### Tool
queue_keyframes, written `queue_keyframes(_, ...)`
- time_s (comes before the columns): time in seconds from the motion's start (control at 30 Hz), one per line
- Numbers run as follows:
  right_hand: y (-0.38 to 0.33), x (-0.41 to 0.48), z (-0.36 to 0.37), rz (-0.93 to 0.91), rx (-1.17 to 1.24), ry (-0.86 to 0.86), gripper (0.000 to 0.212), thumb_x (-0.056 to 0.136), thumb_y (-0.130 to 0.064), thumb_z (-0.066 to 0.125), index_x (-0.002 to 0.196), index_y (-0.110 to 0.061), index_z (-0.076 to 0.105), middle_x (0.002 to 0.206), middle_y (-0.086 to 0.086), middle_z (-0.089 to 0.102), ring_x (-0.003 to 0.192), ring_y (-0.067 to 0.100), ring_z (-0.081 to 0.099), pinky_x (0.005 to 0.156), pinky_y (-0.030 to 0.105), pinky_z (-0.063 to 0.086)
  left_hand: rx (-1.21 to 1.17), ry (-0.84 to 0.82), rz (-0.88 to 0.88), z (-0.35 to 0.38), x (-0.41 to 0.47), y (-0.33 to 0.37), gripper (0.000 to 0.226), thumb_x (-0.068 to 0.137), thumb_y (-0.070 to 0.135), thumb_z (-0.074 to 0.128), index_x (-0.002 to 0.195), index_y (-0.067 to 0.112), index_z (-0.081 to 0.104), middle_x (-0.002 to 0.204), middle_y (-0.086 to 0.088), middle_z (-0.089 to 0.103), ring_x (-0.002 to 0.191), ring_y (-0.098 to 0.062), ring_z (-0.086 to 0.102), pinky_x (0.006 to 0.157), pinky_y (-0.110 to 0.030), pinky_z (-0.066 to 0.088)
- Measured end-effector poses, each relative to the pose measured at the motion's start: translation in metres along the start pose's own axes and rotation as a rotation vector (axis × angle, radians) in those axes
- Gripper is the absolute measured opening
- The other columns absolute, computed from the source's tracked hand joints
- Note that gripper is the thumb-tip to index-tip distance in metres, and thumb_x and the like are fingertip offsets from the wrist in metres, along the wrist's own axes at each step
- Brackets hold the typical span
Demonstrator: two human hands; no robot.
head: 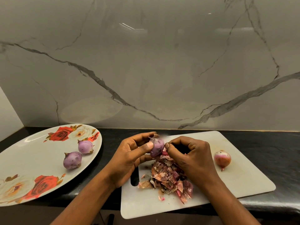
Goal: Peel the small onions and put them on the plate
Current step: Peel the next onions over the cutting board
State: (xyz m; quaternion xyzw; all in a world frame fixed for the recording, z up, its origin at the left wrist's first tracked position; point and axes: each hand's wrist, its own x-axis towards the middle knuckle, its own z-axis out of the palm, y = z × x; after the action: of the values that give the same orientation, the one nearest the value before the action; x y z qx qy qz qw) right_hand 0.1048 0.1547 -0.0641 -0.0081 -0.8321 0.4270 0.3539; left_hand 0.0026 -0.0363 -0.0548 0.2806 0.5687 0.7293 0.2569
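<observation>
My left hand [129, 158] grips a small purple onion [157, 147] above the white cutting board [243, 181]. My right hand [190, 155] pinches a strip of skin at the onion's right side. Below the hands lies a heap of pink-brown peels [168, 177] on the board. One unpeeled onion [222, 158] sits on the board to the right. Two peeled purple onions [72, 160] [85, 146] rest on the rose-patterned plate [32, 153] at the left.
The plate and the board sit on a black counter [266, 140] against a grey marble wall [146, 70]. The board's near corner overhangs the counter's front edge. A handle slot [134, 177] cuts the board's left side.
</observation>
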Motion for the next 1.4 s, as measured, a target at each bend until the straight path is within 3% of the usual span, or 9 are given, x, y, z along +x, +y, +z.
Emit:
queue_keyframes(0.13, -0.0016, -0.0012, -0.0023, 0.001, 0.051, -0.027, 0.026, 0.091, -0.012, 0.078, 0.109, -0.030, 0.078, 0.097, -0.020, 0.078, 0.092, -0.001, 0.074, 0.079, 0.016, 0.060, -0.024, 0.063, -0.001, 0.0013, 0.0000, 0.0011, 0.044, 0.088, 0.018, 0.072, 0.132, 0.014, 0.069, 0.129, -0.010, 0.074, 0.120, -0.030, 0.071, 0.092, -0.036, 0.063)
queue_keyframes(0.3, -0.0057, 0.0001, 0.0005, -0.008, 0.101, -0.121, 0.032, 0.087, -0.038, 0.079, 0.117, -0.029, 0.079, 0.104, -0.019, 0.079, 0.098, 0.000, 0.074, 0.082, 0.020, 0.061, -0.008, 0.071, 0.006, 0.0014, 0.0001, -0.0002, 0.042, 0.088, 0.013, 0.072, 0.130, 0.012, 0.070, 0.127, -0.009, 0.075, 0.121, -0.028, 0.071, 0.090, -0.036, 0.063)
queue_keyframes(0.67, -0.0029, 0.0007, -0.0024, 0.017, 0.131, -0.070, 0.032, 0.090, -0.011, 0.079, 0.108, -0.038, 0.076, 0.098, -0.025, 0.078, 0.091, -0.002, 0.075, 0.081, 0.018, 0.061, -0.018, 0.059, 0.001, 0.0031, -0.0017, 0.0019, 0.038, 0.088, 0.013, 0.069, 0.126, 0.013, 0.072, 0.124, -0.007, 0.077, 0.116, -0.027, 0.073, 0.084, -0.030, 0.063)
queue_keyframes(0.9, -0.0066, 0.0005, -0.0003, 0.022, 0.173, -0.099, 0.028, 0.085, -0.034, 0.081, 0.112, -0.036, 0.077, 0.103, -0.023, 0.078, 0.097, -0.001, 0.075, 0.082, 0.019, 0.061, 0.000, 0.045, 0.003, 0.0032, -0.0023, 0.0020, 0.039, 0.089, 0.011, 0.070, 0.128, 0.013, 0.070, 0.126, -0.008, 0.076, 0.118, -0.027, 0.073, 0.088, -0.033, 0.063)
queue_keyframes(1.17, 0.0027, 0.0008, -0.0008, 0.048, 0.116, -0.073, 0.026, 0.091, -0.012, 0.078, 0.111, -0.029, 0.080, 0.099, -0.019, 0.080, 0.095, 0.001, 0.075, 0.084, 0.024, 0.063, -0.006, 0.056, 0.000, 0.0029, -0.0015, 0.0017, 0.041, 0.088, 0.014, 0.070, 0.128, 0.013, 0.071, 0.127, -0.007, 0.075, 0.119, -0.027, 0.072, 0.086, -0.032, 0.063)
queue_keyframes(1.4, -0.0022, 0.0007, -0.0012, 0.028, 0.169, -0.117, 0.029, 0.085, -0.024, 0.084, 0.114, -0.025, 0.080, 0.102, -0.016, 0.080, 0.098, 0.006, 0.076, 0.084, 0.025, 0.063, -0.013, 0.037, -0.007, 0.0009, -0.0016, 0.0015, 0.042, 0.091, 0.014, 0.067, 0.133, 0.012, 0.068, 0.128, -0.010, 0.074, 0.121, -0.028, 0.071, 0.088, -0.032, 0.063)
